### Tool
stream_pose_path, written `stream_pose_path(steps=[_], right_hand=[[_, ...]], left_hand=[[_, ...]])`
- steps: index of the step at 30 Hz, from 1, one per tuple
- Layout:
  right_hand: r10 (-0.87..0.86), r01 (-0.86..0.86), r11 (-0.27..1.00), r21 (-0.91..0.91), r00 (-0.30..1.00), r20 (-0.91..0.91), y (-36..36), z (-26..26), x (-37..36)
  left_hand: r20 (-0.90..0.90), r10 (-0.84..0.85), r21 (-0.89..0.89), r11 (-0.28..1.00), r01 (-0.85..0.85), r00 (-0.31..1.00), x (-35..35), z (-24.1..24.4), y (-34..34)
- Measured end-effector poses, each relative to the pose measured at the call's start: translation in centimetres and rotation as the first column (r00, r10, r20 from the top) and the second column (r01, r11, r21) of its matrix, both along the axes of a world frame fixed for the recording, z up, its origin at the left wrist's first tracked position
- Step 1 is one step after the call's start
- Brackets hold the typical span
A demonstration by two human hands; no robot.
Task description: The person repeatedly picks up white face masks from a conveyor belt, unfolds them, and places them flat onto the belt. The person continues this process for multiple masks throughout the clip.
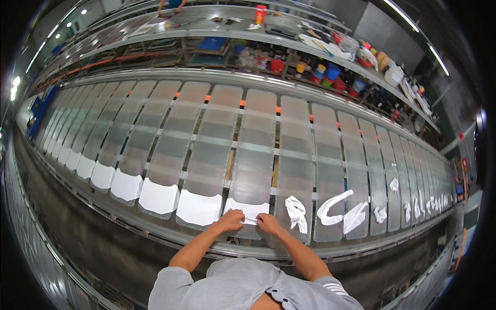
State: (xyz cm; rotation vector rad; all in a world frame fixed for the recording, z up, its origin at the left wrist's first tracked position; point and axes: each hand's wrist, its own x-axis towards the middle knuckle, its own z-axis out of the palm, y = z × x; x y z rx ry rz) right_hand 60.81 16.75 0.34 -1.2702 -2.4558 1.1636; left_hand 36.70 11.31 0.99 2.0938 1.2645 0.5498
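Note:
A white fabric piece (248, 207) lies at the near end of a long, round-cornered platen (254, 166) right before me. Its far part is flat, while the near edge is bunched between my hands. My left hand (231, 220) grips that edge on the left with bent fingers. On the right, my right hand (268, 224) pinches the same edge. Just to the left, another white fabric piece (198, 207) is spread flat on its own platen. To the right lies a crumpled white fabric piece (297, 213).
More flat white pieces (158, 196) continue leftward, one per platen. Crumpled ones (355, 217) lie to the right. A metal rail (186, 242) borders the near side. Beyond stands a shelved bench (217, 33) with buckets (277, 65); a person's arms (170, 7) reach over it.

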Motion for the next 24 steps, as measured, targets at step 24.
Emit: stream_pose_path(steps=[24], right_hand=[[0.116, -0.124, 0.989, 0.080, 0.988, 0.102, -0.8, 2.4, -0.2]], left_hand=[[0.055, 0.377, 0.057, 0.923, -0.379, 0.925, 0.9, -1.0, -3.7]])
